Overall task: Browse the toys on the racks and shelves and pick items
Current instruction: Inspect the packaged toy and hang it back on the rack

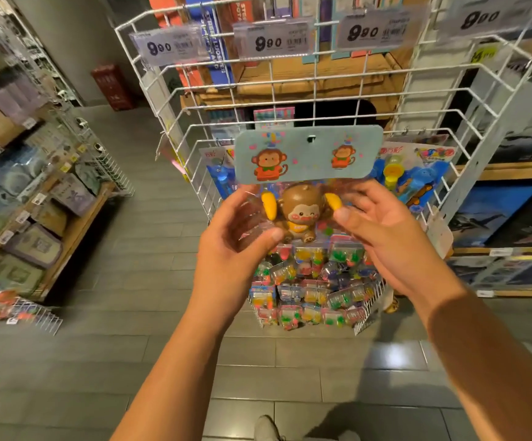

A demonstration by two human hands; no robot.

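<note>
Setting: shop aisle, grey tiled floor (105, 370); wooden shelves (76, 214) of boxed goods at left, further shelving at right.

Fixture: white wire rack (290, 100), tiered baskets, price tags (275, 43) reading 9.90 clipped along the top rail.

Item in hand: monkey toy pack (302, 186), clear bag under a pale blue header card printed with two cartoon monkeys; inside, a brown monkey figure with two yellow banana-shaped pieces. Held in front of the rack's middle basket, clear of its hooks and wires.

Left hand (236, 243): grips the pack's lower left edge, thumb curled across the front of the bag, fingers behind it.

Right hand (382, 237): holds the pack's right side, thumb pressing the front beside the banana piece, fingers spread loosely behind.

Stock on rack: blue carded toys (414, 183) hanging behind the pack at right; small multicoloured packets (309, 294) heaped in the bottom basket.

Progress, as judged: one item is off the rack and under inspection. No basket or bag for chosen goods is visible, so whether it counts as picked cannot be told. The remaining rack tiers and the side shelves look left to browse.
</note>
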